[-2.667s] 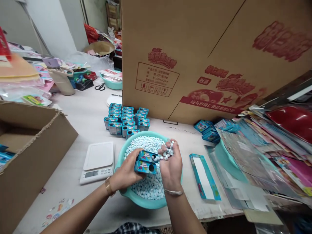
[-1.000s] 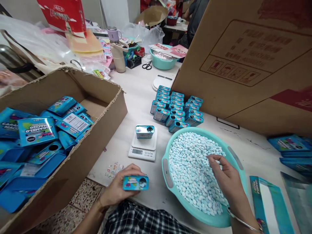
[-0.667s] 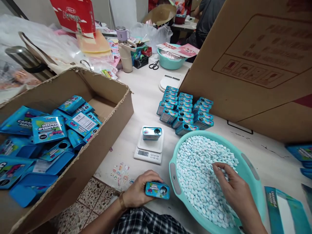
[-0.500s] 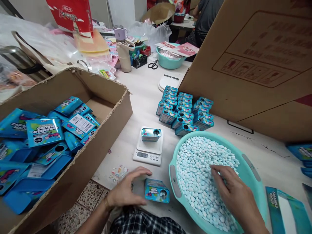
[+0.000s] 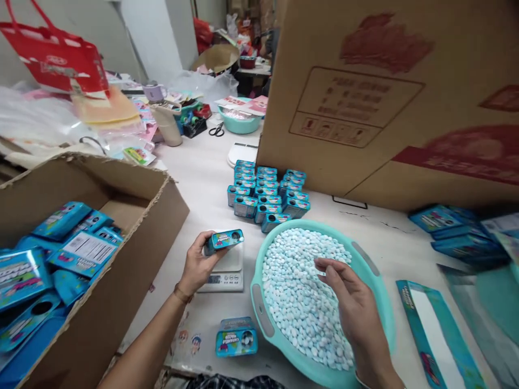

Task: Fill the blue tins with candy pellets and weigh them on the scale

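My left hand [image 5: 198, 265] grips a blue candy tin [image 5: 227, 239], raised just above the small white digital scale [image 5: 231, 282]. White candies show at the round hole in the tin's top. My right hand [image 5: 352, 297] hovers over the turquoise basin [image 5: 259, 275], thumb and fingertips drawn together; whether a candy sits between them I cannot make out. Pale blue and white candies [image 5: 302, 302] fill the basin. A second tin [image 5: 236, 342] stands at the table's near edge, left of the basin, candies visible in its hole.
Behind the basin, several blue tins [image 5: 267, 200] stand in rows against a large cardboard carton [image 5: 344, 178]. An open cardboard box [image 5: 158, 216] at left holds more tins. Flat blue packages [image 5: 446, 221] lie at right. Scissors [image 5: 217, 129] and another white scale [image 5: 242, 154] are farther back.
My left hand has moved up from beside the near tin and taken the tin off the scale. My right hand has lifted slightly from the candies. The view has swung right.
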The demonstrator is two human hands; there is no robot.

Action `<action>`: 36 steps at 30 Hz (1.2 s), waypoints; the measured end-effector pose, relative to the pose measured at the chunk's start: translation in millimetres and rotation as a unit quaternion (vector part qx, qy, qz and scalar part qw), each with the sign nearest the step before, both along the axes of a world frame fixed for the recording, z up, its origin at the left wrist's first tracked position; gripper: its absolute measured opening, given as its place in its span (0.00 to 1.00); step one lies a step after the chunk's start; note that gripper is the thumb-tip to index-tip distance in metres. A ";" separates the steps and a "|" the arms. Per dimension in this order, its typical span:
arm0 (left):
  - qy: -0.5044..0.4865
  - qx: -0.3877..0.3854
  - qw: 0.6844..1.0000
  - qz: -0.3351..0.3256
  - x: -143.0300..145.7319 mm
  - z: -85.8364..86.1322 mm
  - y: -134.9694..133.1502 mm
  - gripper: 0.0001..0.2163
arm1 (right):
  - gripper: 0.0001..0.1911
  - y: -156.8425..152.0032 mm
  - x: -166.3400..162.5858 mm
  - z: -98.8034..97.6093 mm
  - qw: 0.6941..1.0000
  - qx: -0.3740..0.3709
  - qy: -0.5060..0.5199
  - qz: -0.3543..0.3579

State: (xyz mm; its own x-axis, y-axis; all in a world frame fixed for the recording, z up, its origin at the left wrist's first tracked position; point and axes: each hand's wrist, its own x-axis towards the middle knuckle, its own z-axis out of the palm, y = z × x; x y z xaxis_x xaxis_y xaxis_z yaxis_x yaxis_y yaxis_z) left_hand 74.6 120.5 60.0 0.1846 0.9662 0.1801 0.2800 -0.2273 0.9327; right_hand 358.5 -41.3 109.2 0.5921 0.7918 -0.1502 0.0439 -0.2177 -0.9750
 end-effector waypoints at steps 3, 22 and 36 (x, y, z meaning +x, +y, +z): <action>0.037 0.111 0.989 -0.085 22.1 50.9 -7.3 0.15 | 0.17 10.6 -10.2 3.1 0.954 0.090 0.273 -0.085; 0.407 0.347 0.714 -0.452 158.3 145.3 -43.2 0.27 | 0.01 22.0 -15.0 -0.3 0.728 0.219 0.622 -0.187; 0.035 0.030 0.986 -0.159 50.7 75.3 -15.3 0.20 | 0.05 17.8 -4.2 17.5 0.715 0.183 0.661 -0.137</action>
State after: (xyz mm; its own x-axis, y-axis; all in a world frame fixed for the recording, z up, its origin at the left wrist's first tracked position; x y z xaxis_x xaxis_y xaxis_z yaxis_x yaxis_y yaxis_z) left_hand 125.3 105.2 135.2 0.4898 0.8457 0.2119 0.2488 -0.3685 0.8957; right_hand 354.3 -23.5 126.7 0.2648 0.8024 -0.5349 -0.9638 0.2389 -0.1187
